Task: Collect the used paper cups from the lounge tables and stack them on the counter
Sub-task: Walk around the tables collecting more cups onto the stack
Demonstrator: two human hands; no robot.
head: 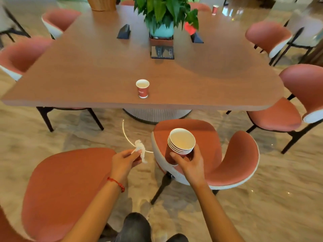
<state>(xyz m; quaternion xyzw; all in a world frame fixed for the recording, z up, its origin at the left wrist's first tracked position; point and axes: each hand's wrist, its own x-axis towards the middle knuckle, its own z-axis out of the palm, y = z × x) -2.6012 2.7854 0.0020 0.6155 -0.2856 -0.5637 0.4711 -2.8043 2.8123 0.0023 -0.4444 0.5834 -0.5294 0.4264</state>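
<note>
Right hand (187,161) wraps a nested stack of red paper cups (180,145), fingers curled round the lower walls, thumb on the near side. I count about four or five white rims showing at the top; exact number uncertain. Top cup looks empty, pale inside. The stack is upright, held in the air over a pink chair (227,154).

Left hand (125,162) pinches a crumpled white tissue (140,149) between thumb and fingertips. A red cord bracelet (116,183) sits on that wrist.

Outward: the wooden surface (104,75) ahead carries one single red cup (142,88), upright, near the front edge, well apart from both of my hands. Its inside looks pale; I cannot tell whether liquid remains. A second red cup (215,9) stands far back on the right, blurred. Mid-surface are a potted plant (164,13), a socket panel (162,52) and two dark stands (124,32).

Progress, as I judge it: collection is partly done, several cups already gathered in the stack. Left to do: the near cup, probably the far one, then carrying everything to the counter, which is not in view. Both hands are occupied, so taking the near cup means either freeing the left of the tissue or lowering the stack into it.
</note>
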